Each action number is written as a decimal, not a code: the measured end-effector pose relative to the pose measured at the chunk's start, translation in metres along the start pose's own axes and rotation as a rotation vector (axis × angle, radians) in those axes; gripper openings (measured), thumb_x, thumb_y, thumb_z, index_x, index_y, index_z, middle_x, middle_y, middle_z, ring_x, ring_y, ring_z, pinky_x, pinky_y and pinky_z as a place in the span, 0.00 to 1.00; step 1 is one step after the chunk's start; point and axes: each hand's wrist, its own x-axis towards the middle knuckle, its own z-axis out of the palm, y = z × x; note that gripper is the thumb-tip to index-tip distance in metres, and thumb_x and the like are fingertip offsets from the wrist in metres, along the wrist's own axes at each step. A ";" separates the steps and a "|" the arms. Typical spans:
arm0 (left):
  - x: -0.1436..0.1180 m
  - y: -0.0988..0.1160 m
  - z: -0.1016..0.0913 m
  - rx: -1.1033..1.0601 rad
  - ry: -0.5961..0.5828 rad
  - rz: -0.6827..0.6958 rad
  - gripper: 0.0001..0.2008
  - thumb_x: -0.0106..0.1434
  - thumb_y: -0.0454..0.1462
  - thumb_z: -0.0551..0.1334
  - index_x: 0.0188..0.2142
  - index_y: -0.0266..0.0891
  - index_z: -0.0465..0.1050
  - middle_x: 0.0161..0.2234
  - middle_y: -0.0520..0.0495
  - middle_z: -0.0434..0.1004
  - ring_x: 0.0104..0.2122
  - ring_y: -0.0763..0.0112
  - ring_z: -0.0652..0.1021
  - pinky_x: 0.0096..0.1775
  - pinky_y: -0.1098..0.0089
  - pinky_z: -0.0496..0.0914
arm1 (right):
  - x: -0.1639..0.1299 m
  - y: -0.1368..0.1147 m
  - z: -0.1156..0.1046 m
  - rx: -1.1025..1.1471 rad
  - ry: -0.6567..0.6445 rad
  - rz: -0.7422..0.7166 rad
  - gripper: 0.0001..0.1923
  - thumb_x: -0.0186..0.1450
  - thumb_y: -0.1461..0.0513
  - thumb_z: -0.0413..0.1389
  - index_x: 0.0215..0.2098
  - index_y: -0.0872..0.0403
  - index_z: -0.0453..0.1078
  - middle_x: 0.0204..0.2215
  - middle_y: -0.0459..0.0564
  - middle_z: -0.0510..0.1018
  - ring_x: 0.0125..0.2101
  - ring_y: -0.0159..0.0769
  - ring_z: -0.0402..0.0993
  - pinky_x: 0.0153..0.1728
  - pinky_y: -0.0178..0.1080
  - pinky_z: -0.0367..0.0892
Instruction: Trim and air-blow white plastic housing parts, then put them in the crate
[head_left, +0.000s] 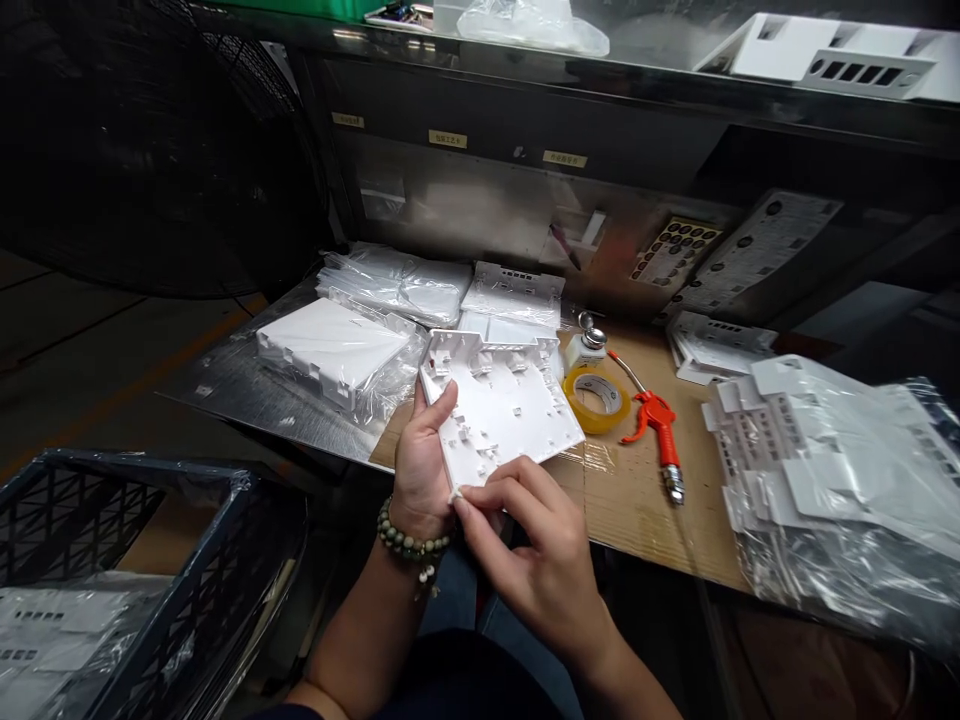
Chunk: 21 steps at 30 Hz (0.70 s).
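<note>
White flat moulded plastic panel (501, 412) with small clips and ribs on its upper face is what we see held in both hands, above the near edge of the cardboard-covered desk (645, 520). Left hand (421, 462), with a green bead bracelet (409, 543) at the wrist, grips the panel's left edge, thumb lying on the upper face. Right hand (536, 545) pinches the panel's near left corner between thumb and fingertips, closed on it.

Just right of the panel we note a yellowish roll of clear tape (598, 398) lying flat on the desk, and right of that an orange-handled air blow gun (656, 430) with a metal nozzle. Left of the panel sits a white plastic housing in a clear bag (341, 358); behind the panel, more bagged white parts (397, 283). Far right of the panel, a pile of white plastic pieces on clear bags (832, 470). Below and left of the panel, a dark blue plastic crate (150, 560) holding bagged white parts.
</note>
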 end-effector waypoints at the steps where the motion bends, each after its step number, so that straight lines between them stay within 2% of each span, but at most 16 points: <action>1: 0.000 0.001 0.000 -0.011 0.013 0.017 0.29 0.73 0.35 0.59 0.71 0.52 0.59 0.57 0.45 0.81 0.53 0.50 0.82 0.60 0.49 0.74 | 0.000 0.001 -0.001 -0.028 -0.013 -0.011 0.05 0.70 0.68 0.59 0.38 0.54 0.77 0.30 0.48 0.74 0.32 0.35 0.72 0.33 0.38 0.68; 4: 0.001 0.002 0.000 -0.017 0.036 0.062 0.30 0.73 0.34 0.57 0.73 0.51 0.56 0.59 0.43 0.79 0.53 0.50 0.82 0.60 0.49 0.74 | 0.002 0.004 -0.007 -0.073 -0.021 0.005 0.05 0.70 0.67 0.59 0.36 0.53 0.76 0.30 0.48 0.74 0.32 0.36 0.71 0.33 0.38 0.67; 7: 0.001 0.002 0.000 -0.005 0.025 0.062 0.29 0.74 0.36 0.56 0.73 0.53 0.55 0.59 0.45 0.79 0.53 0.51 0.83 0.60 0.48 0.74 | 0.003 0.000 -0.005 -0.021 0.023 0.026 0.04 0.69 0.67 0.60 0.37 0.53 0.76 0.30 0.47 0.74 0.31 0.35 0.72 0.33 0.38 0.68; 12: -0.001 0.004 0.002 0.007 0.027 0.078 0.29 0.74 0.35 0.56 0.72 0.54 0.57 0.59 0.46 0.80 0.54 0.52 0.82 0.61 0.49 0.73 | 0.000 -0.002 0.005 -0.096 0.020 -0.049 0.05 0.69 0.68 0.59 0.36 0.55 0.76 0.29 0.48 0.73 0.31 0.36 0.70 0.32 0.39 0.65; 15: 0.001 0.011 -0.003 0.004 0.086 0.080 0.28 0.74 0.35 0.54 0.71 0.49 0.59 0.59 0.43 0.80 0.57 0.48 0.80 0.62 0.45 0.71 | -0.003 0.014 -0.011 -0.106 0.030 0.028 0.06 0.69 0.68 0.60 0.35 0.53 0.76 0.29 0.48 0.73 0.30 0.35 0.70 0.32 0.39 0.65; 18: 0.001 0.025 -0.012 0.013 0.083 -0.030 0.27 0.75 0.42 0.53 0.71 0.41 0.60 0.58 0.38 0.79 0.61 0.42 0.76 0.63 0.40 0.68 | -0.005 0.043 -0.046 -0.118 0.240 0.132 0.03 0.68 0.64 0.64 0.35 0.51 0.78 0.32 0.48 0.76 0.33 0.36 0.73 0.36 0.40 0.68; 21: -0.001 0.040 -0.023 0.060 0.015 -0.092 0.30 0.75 0.49 0.50 0.72 0.42 0.58 0.61 0.40 0.77 0.65 0.40 0.71 0.65 0.37 0.64 | -0.009 0.068 -0.082 -0.248 0.530 0.210 0.03 0.66 0.60 0.67 0.35 0.51 0.80 0.34 0.48 0.78 0.36 0.39 0.75 0.41 0.43 0.69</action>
